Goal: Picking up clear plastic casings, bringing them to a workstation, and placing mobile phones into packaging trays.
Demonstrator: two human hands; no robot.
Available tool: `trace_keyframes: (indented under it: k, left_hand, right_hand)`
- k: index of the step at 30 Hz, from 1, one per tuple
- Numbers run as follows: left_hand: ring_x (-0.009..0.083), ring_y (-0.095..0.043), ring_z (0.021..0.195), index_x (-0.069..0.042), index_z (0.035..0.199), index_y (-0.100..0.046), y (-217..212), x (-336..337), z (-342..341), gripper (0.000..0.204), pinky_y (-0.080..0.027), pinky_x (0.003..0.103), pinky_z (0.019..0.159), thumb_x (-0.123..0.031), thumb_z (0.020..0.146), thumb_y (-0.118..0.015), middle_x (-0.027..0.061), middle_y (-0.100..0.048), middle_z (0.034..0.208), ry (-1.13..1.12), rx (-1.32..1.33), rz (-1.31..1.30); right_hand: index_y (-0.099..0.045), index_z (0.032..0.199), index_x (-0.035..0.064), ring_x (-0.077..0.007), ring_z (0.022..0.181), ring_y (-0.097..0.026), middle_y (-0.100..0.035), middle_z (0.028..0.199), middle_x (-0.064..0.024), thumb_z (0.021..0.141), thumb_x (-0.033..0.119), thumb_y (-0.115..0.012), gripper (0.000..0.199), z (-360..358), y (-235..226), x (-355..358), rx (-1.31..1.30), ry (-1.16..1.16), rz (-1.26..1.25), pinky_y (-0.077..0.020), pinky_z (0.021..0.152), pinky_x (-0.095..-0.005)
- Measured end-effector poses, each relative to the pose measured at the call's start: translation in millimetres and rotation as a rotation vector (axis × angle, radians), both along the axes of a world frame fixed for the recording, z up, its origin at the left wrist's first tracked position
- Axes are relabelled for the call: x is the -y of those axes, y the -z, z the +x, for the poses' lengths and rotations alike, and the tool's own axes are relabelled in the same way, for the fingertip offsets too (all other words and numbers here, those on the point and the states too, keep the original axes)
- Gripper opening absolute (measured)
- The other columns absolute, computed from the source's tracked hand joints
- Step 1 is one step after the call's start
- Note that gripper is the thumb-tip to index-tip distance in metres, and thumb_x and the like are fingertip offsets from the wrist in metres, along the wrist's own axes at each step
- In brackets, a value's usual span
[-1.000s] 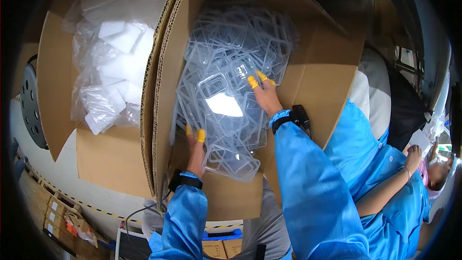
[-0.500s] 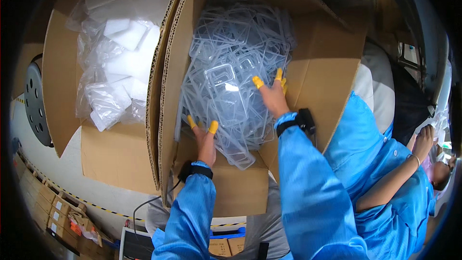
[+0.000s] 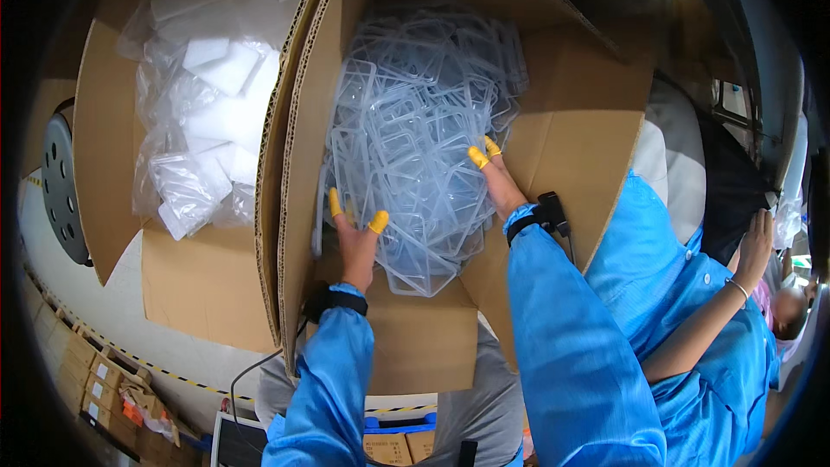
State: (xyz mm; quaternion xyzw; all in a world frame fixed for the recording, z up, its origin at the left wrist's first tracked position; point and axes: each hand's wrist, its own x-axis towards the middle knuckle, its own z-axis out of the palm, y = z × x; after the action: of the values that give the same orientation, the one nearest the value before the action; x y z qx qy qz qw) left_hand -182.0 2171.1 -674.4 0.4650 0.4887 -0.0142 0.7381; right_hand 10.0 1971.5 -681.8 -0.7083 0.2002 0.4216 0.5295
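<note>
A large cardboard box holds a heap of clear, rounded rectangular plastic pieces, lying at many angles. My left hand rests at the heap's near left side, thumb and a finger spread, yellow covers on the fingertips. At the heap's right side is my right hand, also with yellow fingertip covers; its thumb and a finger stretch onto the pieces, and the other fingers are hidden. Both hands touch the heap from opposite sides, and neither shows a piece gripped.
To the left, a second cardboard box holds white foam pieces and clear bags. A grey round stool seat stands beyond it. Close on the right sits a person in a blue smock. A cable hangs from my left wrist.
My right hand has moved slightly nearer, its thumb and finger closer together. The heap has shifted, and the clear piece that lay on top no longer stands out. My left hand has shifted slightly left.
</note>
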Motion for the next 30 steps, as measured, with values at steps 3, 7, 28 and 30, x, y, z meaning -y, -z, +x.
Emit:
trace_keyframes:
  k: [3, 7, 28, 30]
  left_hand:
    - [0.0239, -0.035, 0.138, -0.013, 0.156, -0.013, 10, -17, -1, 0.089, -0.028, 0.039, 0.115, -0.012, 0.088, -0.071, 0.0097, -0.033, 0.153, -0.013, 0.069, -0.165]
    - [0.0268, -0.032, 0.14, -0.017, 0.157, -0.007, -2, -16, 9, 0.1, -0.028, 0.04, 0.115, -0.014, 0.084, -0.076, 0.0154, -0.025, 0.156, 0.061, 0.076, -0.195]
    - [0.0242, -0.038, 0.136, -0.02, 0.156, -0.015, -11, -25, 44, 0.097, -0.033, 0.038, 0.112, -0.012, 0.082, -0.077, 0.0106, -0.036, 0.151, 0.231, 0.012, -0.225]
    - [0.0252, -0.035, 0.138, -0.022, 0.157, -0.014, -10, -24, 46, 0.096, -0.031, 0.039, 0.113, -0.012, 0.084, -0.075, 0.0106, -0.035, 0.152, 0.226, 0.033, -0.249]
  right_hand:
    - [-0.032, 0.152, 0.0103, -0.0246, 0.137, -0.036, -0.04, 0.15, -0.0141, 0.094, 0.051, -0.059, 0.076, -2, -2, -8, -0.034, 0.027, 0.035, -0.0274, 0.113, -0.0352]
    - [-0.038, 0.148, 0.0074, -0.021, 0.128, -0.047, -0.049, 0.143, -0.0101, 0.096, 0.059, -0.049, 0.074, 3, 35, 28, -0.17, 0.123, 0.083, -0.0369, 0.108, -0.0358]
    - [-0.051, 0.139, 0.0061, -0.0225, 0.114, -0.06, -0.06, 0.131, -0.0111, 0.096, 0.061, -0.048, 0.069, -7, -8, 4, -0.376, 0.135, 0.169, -0.0483, 0.097, -0.035]
    - [-0.051, 0.139, 0.0062, -0.0223, 0.115, -0.059, -0.06, 0.13, -0.0105, 0.096, 0.061, -0.048, 0.069, -1, -15, 2, -0.408, 0.138, 0.184, -0.0473, 0.099, -0.0351]
